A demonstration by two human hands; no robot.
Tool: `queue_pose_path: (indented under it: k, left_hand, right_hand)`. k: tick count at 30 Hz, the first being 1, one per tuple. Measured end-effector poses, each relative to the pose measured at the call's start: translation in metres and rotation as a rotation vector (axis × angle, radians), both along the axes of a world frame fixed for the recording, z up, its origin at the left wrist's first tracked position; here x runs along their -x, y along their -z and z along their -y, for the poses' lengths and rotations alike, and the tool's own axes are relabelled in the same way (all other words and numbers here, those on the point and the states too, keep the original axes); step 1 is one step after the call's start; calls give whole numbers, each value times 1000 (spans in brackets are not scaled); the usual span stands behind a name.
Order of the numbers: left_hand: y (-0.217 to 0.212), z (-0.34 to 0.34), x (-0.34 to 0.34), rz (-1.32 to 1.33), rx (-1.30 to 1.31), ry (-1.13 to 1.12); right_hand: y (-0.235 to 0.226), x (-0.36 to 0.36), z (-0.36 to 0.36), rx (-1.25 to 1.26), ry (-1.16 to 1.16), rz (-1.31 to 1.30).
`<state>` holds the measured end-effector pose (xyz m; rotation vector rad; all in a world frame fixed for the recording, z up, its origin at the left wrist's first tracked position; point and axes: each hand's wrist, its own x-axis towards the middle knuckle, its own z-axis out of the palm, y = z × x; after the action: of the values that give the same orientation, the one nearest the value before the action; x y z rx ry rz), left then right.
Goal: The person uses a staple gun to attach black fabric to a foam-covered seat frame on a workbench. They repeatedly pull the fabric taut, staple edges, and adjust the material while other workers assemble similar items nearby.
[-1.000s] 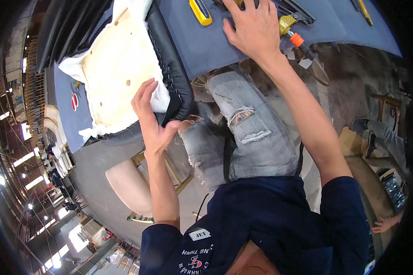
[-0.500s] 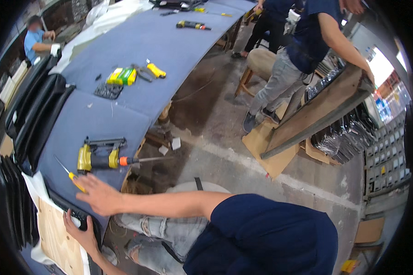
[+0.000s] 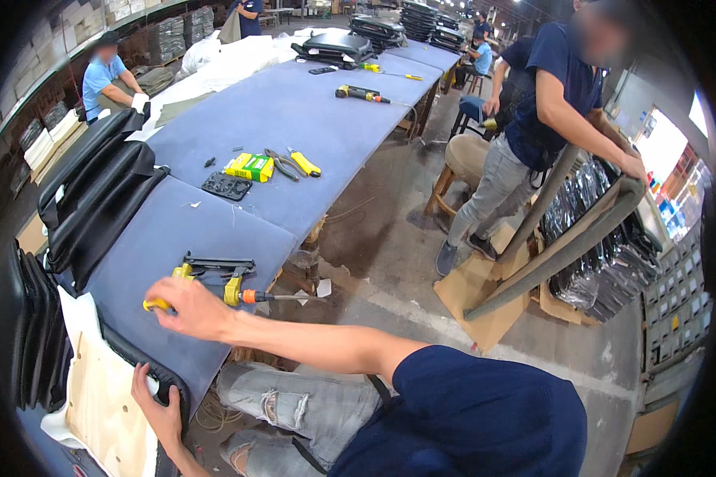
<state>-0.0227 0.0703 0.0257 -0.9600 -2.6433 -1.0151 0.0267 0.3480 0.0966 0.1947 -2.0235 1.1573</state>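
Note:
A plywood seat panel point(image 3: 107, 401) lies at the lower left, with white cloth point(image 3: 79, 318) along its side and a black padded rim point(image 3: 135, 350). My left hand point(image 3: 157, 409) rests on its near edge, fingers stretched out and thumb apart. Above the table, my right hand point(image 3: 191, 308) is closed round a screwdriver point(image 3: 157, 304). Only the end of its yellow handle shows; the shaft is hidden. Just beyond that hand lies a yellow and black staple gun point(image 3: 231, 290) with an orange hose fitting, partly covered by my fingers.
Pliers point(image 3: 285, 163), a yellow cutter point(image 3: 304, 163) and a yellow-green box point(image 3: 249, 167) lie farther up the table point(image 3: 207, 215). Black cushions point(image 3: 107, 187) are stacked along the left. At the right, a co-worker point(image 3: 553, 103) holds a padded frame point(image 3: 565, 246). Another staple gun point(image 3: 362, 94) lies farther off.
My right hand has closed on the screwdriver and lifted it from the table, where it lay with its shaft showing. My left hand stays on the panel. The view has shifted, and the co-worker's frame has turned.

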Motion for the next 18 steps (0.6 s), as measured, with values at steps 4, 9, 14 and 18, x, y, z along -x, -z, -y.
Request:
queue_pose_path:
  k: [4,9,14,18]
  left_hand:
    - [-5,5,-6,53,-121,-28]
    - [-1,-14,-7,14,-278,-7]
    - [12,5,2,-103,-251,-124]
    - [-4,-20,-7,137,-339,-293]
  right_hand:
    - [-63,-7,4,-10,19,-119]
    - [32,42,31,-174,106,316]
    - [24,21,44,-316,-69,161]
    - [23,-41,6,45,-213,-22]
